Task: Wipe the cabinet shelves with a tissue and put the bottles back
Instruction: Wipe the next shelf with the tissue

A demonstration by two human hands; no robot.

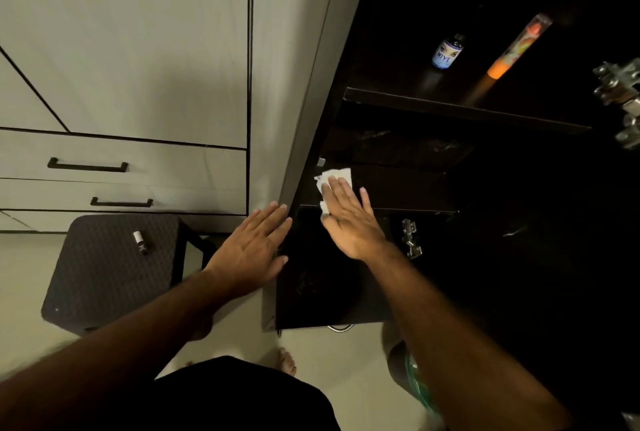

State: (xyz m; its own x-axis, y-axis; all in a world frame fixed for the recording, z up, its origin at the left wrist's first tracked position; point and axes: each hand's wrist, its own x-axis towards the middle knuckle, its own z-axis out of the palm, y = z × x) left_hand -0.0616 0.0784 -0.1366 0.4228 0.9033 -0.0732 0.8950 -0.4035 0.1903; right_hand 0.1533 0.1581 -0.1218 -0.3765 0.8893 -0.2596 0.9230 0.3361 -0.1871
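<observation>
Head view, looking down into an open dark cabinet (pixel 485 257) beside pale cupboard fronts (pixel 121 49). The right hand (pixel 349 219) is laid flat, fingers straight and slightly spread, and a white tissue (pixel 337 176) is pressed under it against a lower dark shelf (pixel 398 188) near the cabinet's left inner wall; the tissue's crumpled edges are seen beyond the fingertips and beside the thumb. The left hand (pixel 252 247) is held wide, fingers straight, and is rested against the front edge of the cabinet's left side panel (pixel 304 119); nothing is gripped by it. On the upper shelf (pixel 467 108), well above the tissue, a small dark bottle with a blue label (pixel 447 51) is stood upright, and a tall orange bottle with a clear top (pixel 516 46) is stood to its right, apart from it. Metal hinges (pixel 620 98) are seen at the right edge. To the left, on a dark textured stool (pixel 104 274) on the floor, a small white-capped bottle (pixel 140 242) is laid on its side. Two drawers with black handles (pixel 88 165) are seen behind the stool. Bare toes (pixel 287 361) are seen on the pale floor below.
</observation>
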